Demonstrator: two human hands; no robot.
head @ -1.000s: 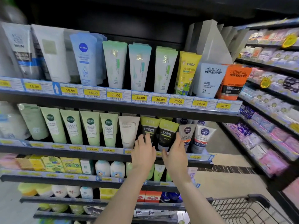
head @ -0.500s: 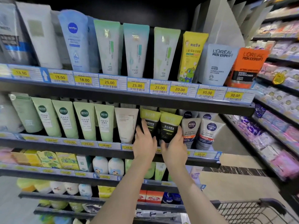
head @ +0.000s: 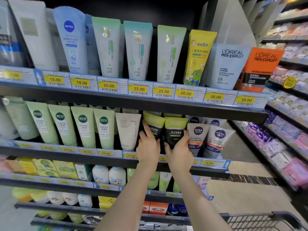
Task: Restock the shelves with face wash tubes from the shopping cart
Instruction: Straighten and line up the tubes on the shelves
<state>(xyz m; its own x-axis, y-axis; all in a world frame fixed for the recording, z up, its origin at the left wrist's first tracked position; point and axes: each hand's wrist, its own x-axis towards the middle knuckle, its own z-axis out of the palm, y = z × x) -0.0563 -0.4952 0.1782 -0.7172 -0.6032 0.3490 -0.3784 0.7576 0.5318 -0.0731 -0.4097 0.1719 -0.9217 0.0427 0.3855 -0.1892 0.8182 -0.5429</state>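
Head view puts you at the second shelf (head: 116, 160), partway through the restock as far as can be judged. Going left to right on that shelf: four pale green tubes (head: 83, 127) front the row, then one cream tube (head: 128, 130), then two black-and-lime face wash tubes, then two Nivea Men tubes (head: 215, 139).

Your left hand (head: 147, 147) rests on the left black-and-lime tube (head: 152, 124), fingers fairly straight and spread against its face. Your right hand (head: 179, 151) holds the right black-and-lime tube (head: 175, 132), fingers curled round its lower end. Both tubes already stand in their slot; they appear to need only squaring up.

More tubes show behind some front ones; their number cannot be told. The shopping cart (head: 260, 220) shows only a corner at lower right, so remaining stock cannot be judged.
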